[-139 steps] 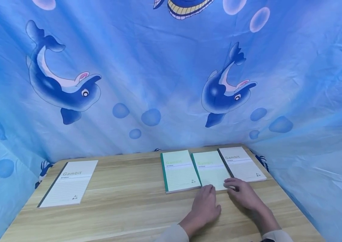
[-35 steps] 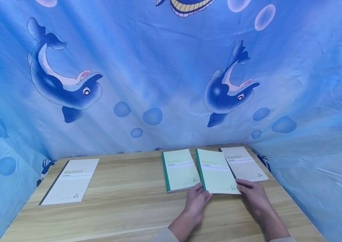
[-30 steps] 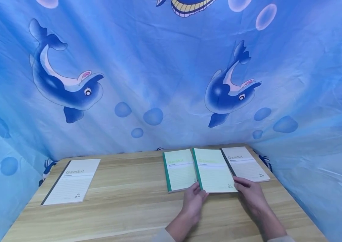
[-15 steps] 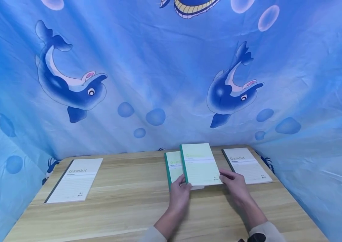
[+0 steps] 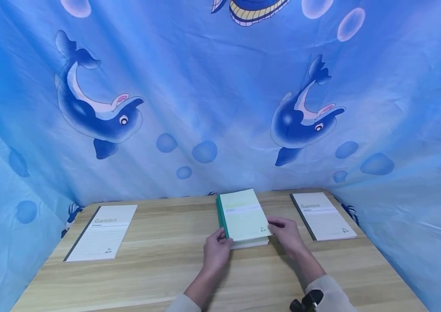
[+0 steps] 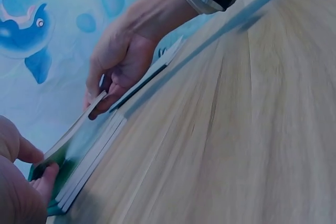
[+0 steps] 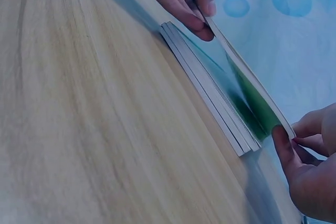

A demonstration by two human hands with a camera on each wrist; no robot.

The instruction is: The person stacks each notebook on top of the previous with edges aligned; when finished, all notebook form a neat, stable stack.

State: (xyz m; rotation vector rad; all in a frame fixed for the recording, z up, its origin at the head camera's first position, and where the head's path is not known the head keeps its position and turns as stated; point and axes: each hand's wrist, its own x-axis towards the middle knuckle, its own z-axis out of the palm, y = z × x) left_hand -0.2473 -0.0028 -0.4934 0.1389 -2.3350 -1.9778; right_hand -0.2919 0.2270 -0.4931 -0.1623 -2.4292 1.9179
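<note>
My left hand (image 5: pixel 215 253) pinches the near-left corner of a pale green notebook (image 5: pixel 244 214) with a green spine. My right hand (image 5: pixel 286 236) pinches its near-right corner. Held a little above the table, the notebook lies over another green-spined notebook (image 5: pixel 249 243), mostly covered in the head view. From the right wrist, the raised notebook (image 7: pixel 252 80) slants with a gap below it, and page edges of the stack (image 7: pixel 205 90) show underneath. The left wrist view has the left hand (image 6: pixel 21 174) at the spine end and the right hand (image 6: pixel 123 64) at the far end.
To the right lies a white notebook (image 5: pixel 323 216) with a black spine. A similar white notebook (image 5: pixel 101 234) rests at the far left of the wooden table (image 5: pixel 158 268). Behind hangs a blue curtain (image 5: pixel 212 86) printed with dolphins.
The green notebook, first lying beside the white one with the hands at its near edge, has been lifted by both hands and carried left over the other green notebook.
</note>
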